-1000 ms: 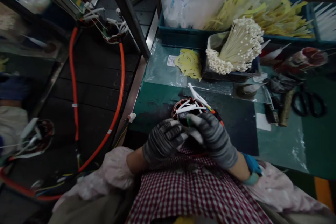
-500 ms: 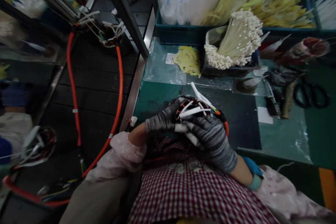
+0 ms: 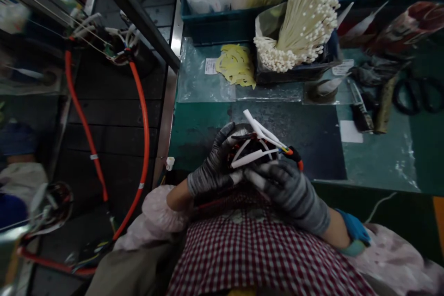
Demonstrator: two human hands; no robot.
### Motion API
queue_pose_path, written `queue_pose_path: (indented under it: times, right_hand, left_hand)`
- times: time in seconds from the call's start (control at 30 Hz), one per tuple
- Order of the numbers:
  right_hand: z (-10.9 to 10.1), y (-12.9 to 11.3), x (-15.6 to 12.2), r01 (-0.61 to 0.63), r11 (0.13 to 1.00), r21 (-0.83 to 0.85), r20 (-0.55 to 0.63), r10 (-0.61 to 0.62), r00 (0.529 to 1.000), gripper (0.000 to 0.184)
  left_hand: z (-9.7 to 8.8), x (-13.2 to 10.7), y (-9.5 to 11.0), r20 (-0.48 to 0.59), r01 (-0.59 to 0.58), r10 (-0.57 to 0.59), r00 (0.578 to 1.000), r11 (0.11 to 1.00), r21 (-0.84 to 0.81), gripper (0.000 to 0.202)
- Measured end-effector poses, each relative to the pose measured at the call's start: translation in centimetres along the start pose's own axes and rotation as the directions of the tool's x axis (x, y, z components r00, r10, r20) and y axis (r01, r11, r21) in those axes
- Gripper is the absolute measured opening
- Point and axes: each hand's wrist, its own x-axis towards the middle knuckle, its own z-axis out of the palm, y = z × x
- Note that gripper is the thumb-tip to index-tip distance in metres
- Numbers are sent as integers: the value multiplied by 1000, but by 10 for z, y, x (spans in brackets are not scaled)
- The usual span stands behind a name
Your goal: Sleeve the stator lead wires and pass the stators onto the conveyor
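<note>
In front of the apron is a motor stator [image 3: 255, 145], a dark ring with copper windings, partly hidden by my gloves. My left hand [image 3: 213, 166], in a grey striped glove, curls round its left side, thumb at the near rim. On the near right side, my right hand [image 3: 291, 189] grips it with bent fingers. White sleeved leads [image 3: 247, 159] lie across the ring and stick up past its far edge. They meet an orange cable [image 3: 300, 165] at the right, beside a yellow-green wire.
Beyond lie yellow insulation strips [image 3: 237, 65] and a box of white-tipped ties [image 3: 308, 23]. Scissors [image 3: 418, 95] and a knife [image 3: 360, 111] rest at right. At left, orange-cabled stators [image 3: 120, 48] stand on a dark slatted conveyor [image 3: 114, 88]; a co-worker's sleeve [image 3: 21, 178] shows beyond.
The view has shifted, so the bench items sit higher. My left fingers have spread further up the stator's left side, and my right hand has slid slightly right and down along its near edge.
</note>
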Motion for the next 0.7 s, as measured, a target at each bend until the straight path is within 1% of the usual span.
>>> queue_pose_path:
  times: [0.03, 0.1, 0.17, 0.23, 0.3, 0.33, 0.4, 0.47, 0.5, 0.57, 0.63, 0.7]
  right_hand:
    - [-3, 2, -6, -41, 999, 9, -49, 42, 998, 28]
    - [-4, 8, -16, -146, 989, -31, -133, 141, 981, 39]
    - [0, 17, -21, -247, 969, -31, -143, 240, 960, 48]
    - [6, 26, -22, -340, 934, 107, -106, 351, 930, 56]
    - [11, 34, -20, -392, 874, 288, -61, 425, 903, 68]
    - [12, 37, -19, -403, 842, 358, -37, 444, 895, 72]
    - [13, 41, -17, -424, 781, 460, 32, 462, 886, 75]
    - [12, 43, -17, -436, 741, 511, 75, 467, 881, 75]
    - [12, 44, -18, -432, 740, 515, 72, 466, 882, 75]
    - [11, 43, -19, -430, 758, 490, 41, 473, 880, 78]
    - [12, 41, -20, -459, 764, 453, 21, 506, 862, 81]
    - [12, 36, -20, -500, 751, 432, 9, 550, 835, 82]
  left_hand:
    - [2, 0, 1, -4, -22, 22, 1000, 999, 26, 87]
    - [6, 1, 4, 10, -69, 69, 998, 993, 93, 91]
    - [8, 1, 8, 45, -113, 106, 993, 979, 168, 93]
    - [9, 1, 10, 84, -137, 120, 989, 960, 242, 94]
    - [8, 0, 11, 113, -155, 127, 985, 948, 279, 95]
    - [6, 0, 11, 130, -157, 125, 984, 945, 285, 96]
    - [2, -1, 11, 169, -155, 109, 980, 945, 289, 96]
    - [-2, 0, 12, 186, -149, 97, 978, 945, 290, 97]
    - [-3, 0, 13, 187, -150, 98, 977, 946, 288, 97]
    - [-3, 0, 12, 170, -167, 124, 978, 948, 270, 98]
    - [3, -1, 10, 128, -185, 157, 979, 952, 245, 97]
    - [15, -5, 7, 37, -160, 156, 987, 957, 241, 97]
